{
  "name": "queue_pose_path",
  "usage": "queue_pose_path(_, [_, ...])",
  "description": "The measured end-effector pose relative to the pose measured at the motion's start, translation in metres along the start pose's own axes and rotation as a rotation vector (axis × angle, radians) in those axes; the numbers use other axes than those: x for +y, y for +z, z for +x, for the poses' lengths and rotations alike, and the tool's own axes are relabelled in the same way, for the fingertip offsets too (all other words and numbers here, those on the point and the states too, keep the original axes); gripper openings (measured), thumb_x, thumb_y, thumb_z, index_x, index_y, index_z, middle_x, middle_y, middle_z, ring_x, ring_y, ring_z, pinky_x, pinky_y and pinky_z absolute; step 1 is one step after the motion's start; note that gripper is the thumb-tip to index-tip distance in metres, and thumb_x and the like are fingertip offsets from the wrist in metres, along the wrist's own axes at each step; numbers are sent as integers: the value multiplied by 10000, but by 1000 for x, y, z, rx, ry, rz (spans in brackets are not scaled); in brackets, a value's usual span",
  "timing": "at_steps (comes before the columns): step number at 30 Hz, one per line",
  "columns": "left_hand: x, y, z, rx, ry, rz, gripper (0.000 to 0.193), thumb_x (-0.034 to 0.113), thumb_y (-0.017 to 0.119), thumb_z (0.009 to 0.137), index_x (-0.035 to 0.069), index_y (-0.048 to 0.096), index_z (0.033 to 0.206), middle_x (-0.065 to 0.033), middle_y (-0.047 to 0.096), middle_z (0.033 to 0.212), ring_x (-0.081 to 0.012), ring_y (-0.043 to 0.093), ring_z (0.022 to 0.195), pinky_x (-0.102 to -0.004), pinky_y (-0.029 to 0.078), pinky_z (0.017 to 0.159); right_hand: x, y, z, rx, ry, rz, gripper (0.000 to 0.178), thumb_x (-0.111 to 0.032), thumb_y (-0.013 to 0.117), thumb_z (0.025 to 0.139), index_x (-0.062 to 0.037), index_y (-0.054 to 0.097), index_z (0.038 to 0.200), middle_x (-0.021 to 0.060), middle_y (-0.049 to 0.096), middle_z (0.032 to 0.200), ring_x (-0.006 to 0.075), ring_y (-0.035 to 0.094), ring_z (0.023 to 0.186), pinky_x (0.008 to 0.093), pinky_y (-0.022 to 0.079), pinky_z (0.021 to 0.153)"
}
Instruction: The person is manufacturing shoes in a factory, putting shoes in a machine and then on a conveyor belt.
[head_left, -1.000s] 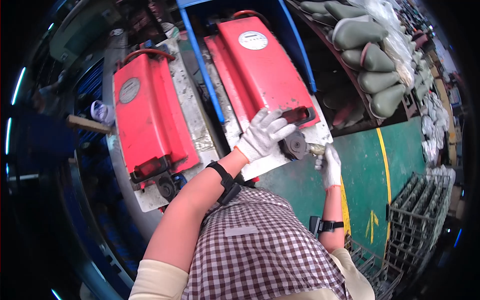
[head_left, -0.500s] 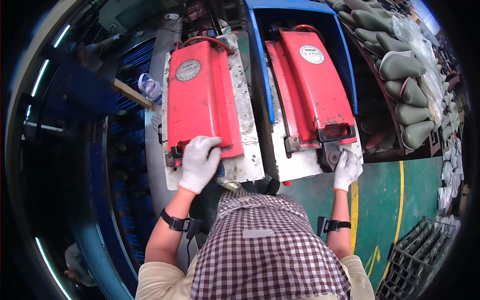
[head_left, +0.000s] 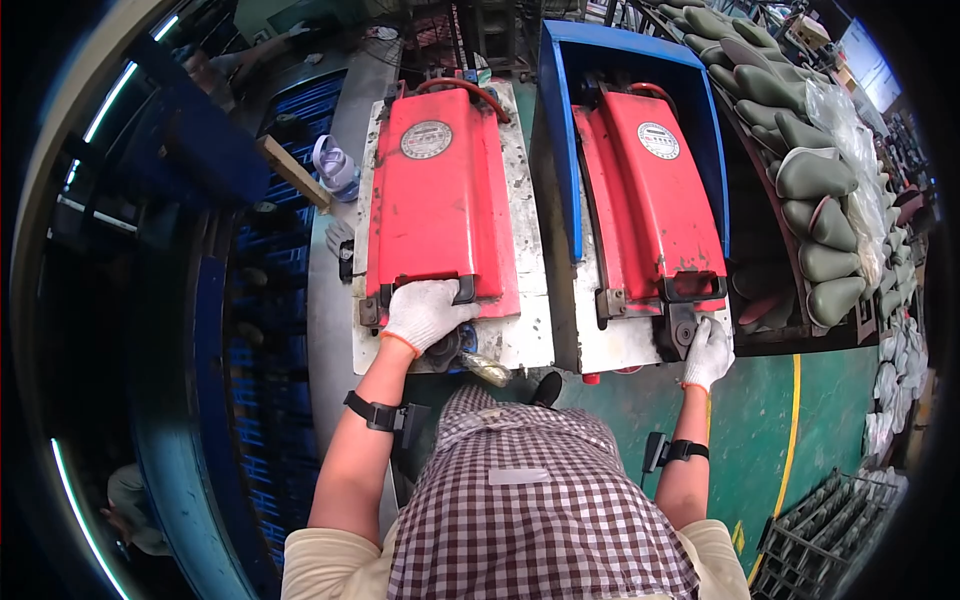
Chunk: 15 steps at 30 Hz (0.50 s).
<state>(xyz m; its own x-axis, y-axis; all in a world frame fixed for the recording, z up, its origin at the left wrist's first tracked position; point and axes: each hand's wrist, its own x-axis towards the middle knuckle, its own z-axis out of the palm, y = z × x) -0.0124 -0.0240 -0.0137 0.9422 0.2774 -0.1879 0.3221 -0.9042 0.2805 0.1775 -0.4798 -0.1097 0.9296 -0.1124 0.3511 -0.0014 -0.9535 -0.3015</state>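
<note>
My left hand (head_left: 430,312), in a white knit glove, is closed over the black handle (head_left: 466,289) at the near edge of the left red machine cover (head_left: 430,200). Its thumb sticks out to the right and the fingertips are hidden. On the right, my gloved right hand (head_left: 709,354) has its fingers bent against the right side of a black metal plate (head_left: 682,332) with a round bolt. That plate sits just below the black handle (head_left: 697,287) of the right red cover (head_left: 655,200). Whatever these fingers grip is hidden. Both covers lie lowered on whitish base plates.
A blue metal hood (head_left: 630,42) surrounds the right cover's far end. Green padded shapes (head_left: 815,175) fill a rack at right. A dark wire rack (head_left: 825,525) stands on the green floor. A lilac-handled bottle (head_left: 335,165) and a wooden bar (head_left: 292,172) are at left.
My left hand has gone from lying over the cover's near edge to closing on its handle. The right hand stays beside the black plate. The whole view has shifted slightly.
</note>
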Motion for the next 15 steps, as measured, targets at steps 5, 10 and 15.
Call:
queue_pose_path(5, [-1,0,1,-3,-7,-35,545,594,681,820,60,751,901,-173,740,884,-341,727,854,-462,560,762,2,4,0,22,-1,5,301,-361,590,991,-136,782,1045,147,758,976,368,708,915,478,539,840])
queue_pose_path(10, [-2,-2,2,-63,-24,-15,539,599,678,840,83,763,970,-177,747,940,-355,725,909,-469,555,792,1,3,0,1,18,26,312,-371,590,990,-133,782,1055,159,757,988,369,712,931,473,544,848])
queue_pose_path(15, [-4,-5,4,-89,-5,-7,586,636,662,835,68,757,939,-174,749,945,-359,724,926,-469,554,812,-1,0,0,-14,74,4,300,-367,596,989,-142,780,1058,154,758,989,364,716,934,465,548,841])
